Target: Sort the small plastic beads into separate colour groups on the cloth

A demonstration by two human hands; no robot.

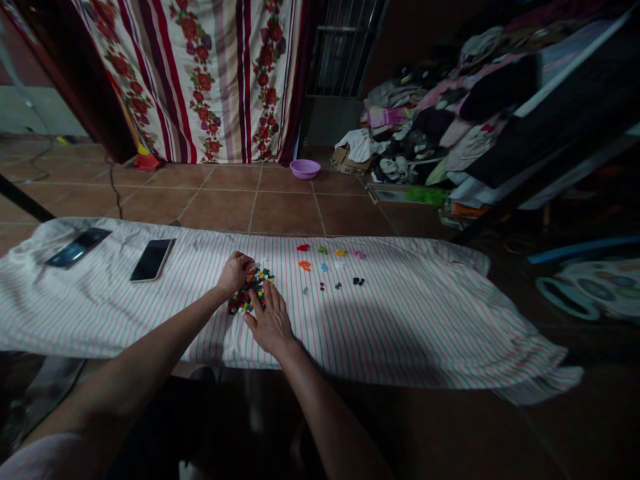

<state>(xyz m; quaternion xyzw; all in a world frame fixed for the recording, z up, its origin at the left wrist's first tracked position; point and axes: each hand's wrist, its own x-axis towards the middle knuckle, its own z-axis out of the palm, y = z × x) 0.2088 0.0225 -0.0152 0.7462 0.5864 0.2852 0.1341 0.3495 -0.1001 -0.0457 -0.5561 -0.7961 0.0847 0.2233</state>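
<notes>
A heap of small multicoloured pieces, like tiny toy bricks (259, 275), lies on the striped cloth (425, 327) in front of me. At the heap's upper left edge is my left hand (234, 273), its fingers curled together; whatever they may hold is hidden. My right hand (273, 321) rests along the heap's right side with fingers stretched out, touching pieces. To the right, little groups sorted by colour sit in rows: red pieces (303, 247), green pieces (322, 249), yellow pieces (341, 253), pink pieces (359, 255), orange pieces (305, 265), blue pieces (325, 267) and black pieces (359, 281).
Two phones, one dark (79, 247) and one light-edged (153, 260), lie on the cloth at left. Beyond it are a purple basin (305, 169) on the tiled floor, a floral curtain (200, 80) and a pile of clothes (440, 113).
</notes>
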